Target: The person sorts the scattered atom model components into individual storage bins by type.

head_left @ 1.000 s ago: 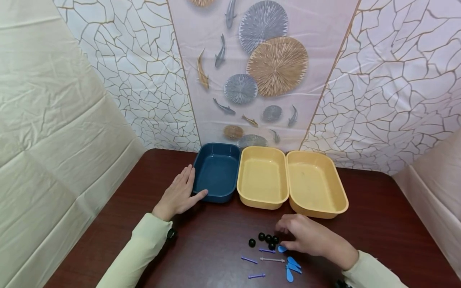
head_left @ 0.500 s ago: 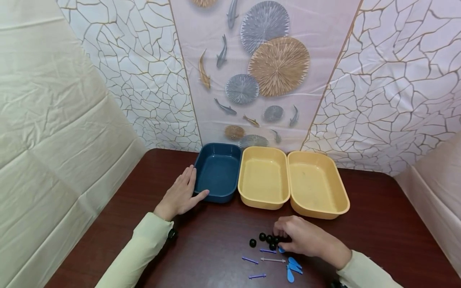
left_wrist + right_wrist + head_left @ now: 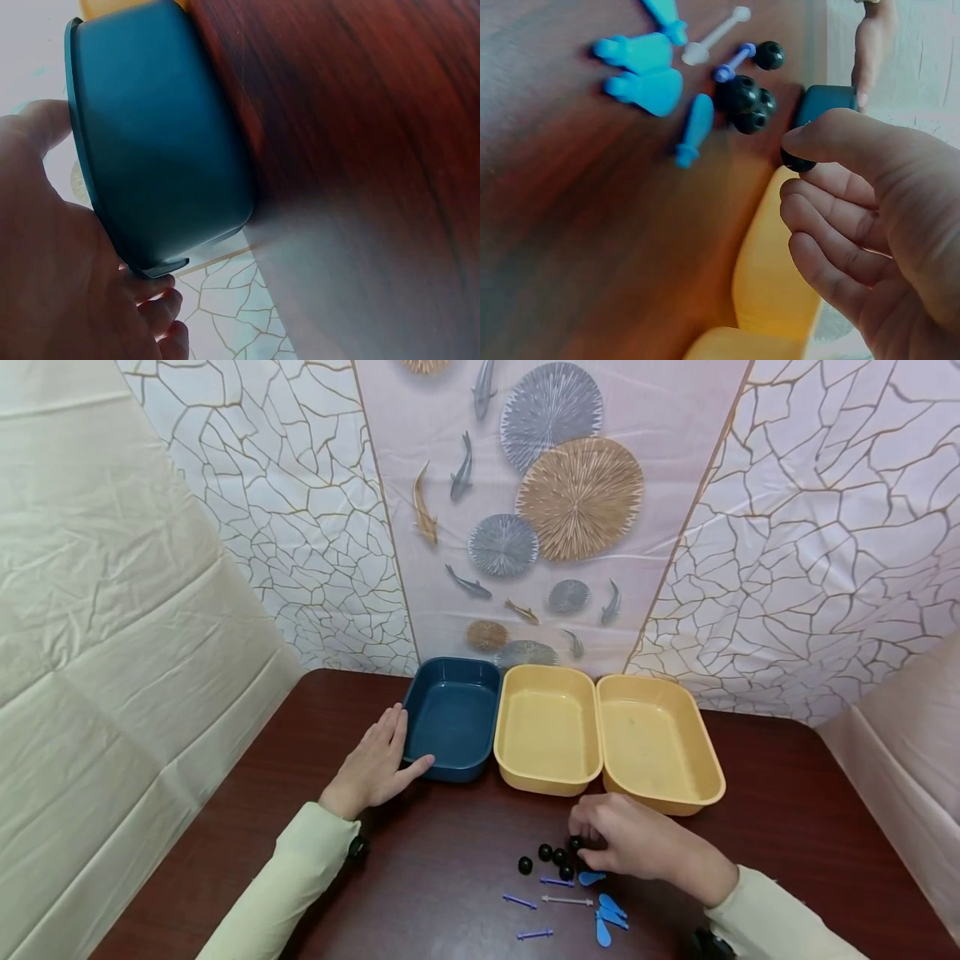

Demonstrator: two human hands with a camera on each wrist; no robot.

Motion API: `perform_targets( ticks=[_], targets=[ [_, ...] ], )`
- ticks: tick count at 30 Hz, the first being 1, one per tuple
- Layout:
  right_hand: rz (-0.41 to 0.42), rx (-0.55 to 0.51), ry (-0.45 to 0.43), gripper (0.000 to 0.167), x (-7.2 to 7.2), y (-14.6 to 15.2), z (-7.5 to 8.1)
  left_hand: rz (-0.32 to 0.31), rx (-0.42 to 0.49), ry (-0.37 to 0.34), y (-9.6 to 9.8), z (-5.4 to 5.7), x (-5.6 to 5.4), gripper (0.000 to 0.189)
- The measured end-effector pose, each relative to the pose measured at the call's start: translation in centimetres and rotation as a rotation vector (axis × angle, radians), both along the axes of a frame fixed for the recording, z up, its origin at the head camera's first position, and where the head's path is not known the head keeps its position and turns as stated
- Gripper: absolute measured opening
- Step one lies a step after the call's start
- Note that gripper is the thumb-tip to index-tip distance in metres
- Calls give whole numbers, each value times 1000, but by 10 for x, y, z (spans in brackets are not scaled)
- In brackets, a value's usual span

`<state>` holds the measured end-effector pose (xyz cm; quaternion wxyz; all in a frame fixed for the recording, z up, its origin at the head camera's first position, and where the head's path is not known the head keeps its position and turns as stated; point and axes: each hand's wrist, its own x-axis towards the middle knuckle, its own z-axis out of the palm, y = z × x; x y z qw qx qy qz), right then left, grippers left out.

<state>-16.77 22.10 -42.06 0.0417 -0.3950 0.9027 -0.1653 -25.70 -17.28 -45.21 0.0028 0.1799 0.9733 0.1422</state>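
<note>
My right hand (image 3: 637,835) pinches a black bead (image 3: 799,159) between thumb and fingertips, just over the table. Several other black beads (image 3: 545,852) lie in a loose group to its left, some with visible holes. A blue paddle-shaped piece (image 3: 591,877) lies under the right hand, and more blue pieces (image 3: 649,90) lie close together nearby. Purple knob-ended rods (image 3: 535,935) and a paler rod (image 3: 567,902) are scattered in front. My left hand (image 3: 371,764) rests against the dark blue tray (image 3: 453,770), fingers straight along its left side and thumb at its front rim.
Two yellow trays, a middle one (image 3: 548,783) and a right one (image 3: 663,802), stand beside the blue tray in a row. Behind them hangs a patterned cloth (image 3: 465,610) at the back of the dark wooden table (image 3: 427,877).
My right hand closed in on the bead group, took one black bead and lifted it slightly toward the trays. The left hand stayed on the blue tray.
</note>
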Motion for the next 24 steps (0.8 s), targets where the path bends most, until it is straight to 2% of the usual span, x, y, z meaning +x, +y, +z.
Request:
perform_targets(
  ticks=[9, 15, 24],
  targets=[
    [2, 9, 53, 14, -12, -6, 26, 5, -1, -4, -1, 0, -1, 98],
    [9, 7, 93, 12, -26, -14, 42, -1, 1, -4, -1, -1, -1, 98],
    [-33, 53, 94, 11, -50, -35, 62, -2, 11, -1, 0, -1, -1, 97]
  ],
)
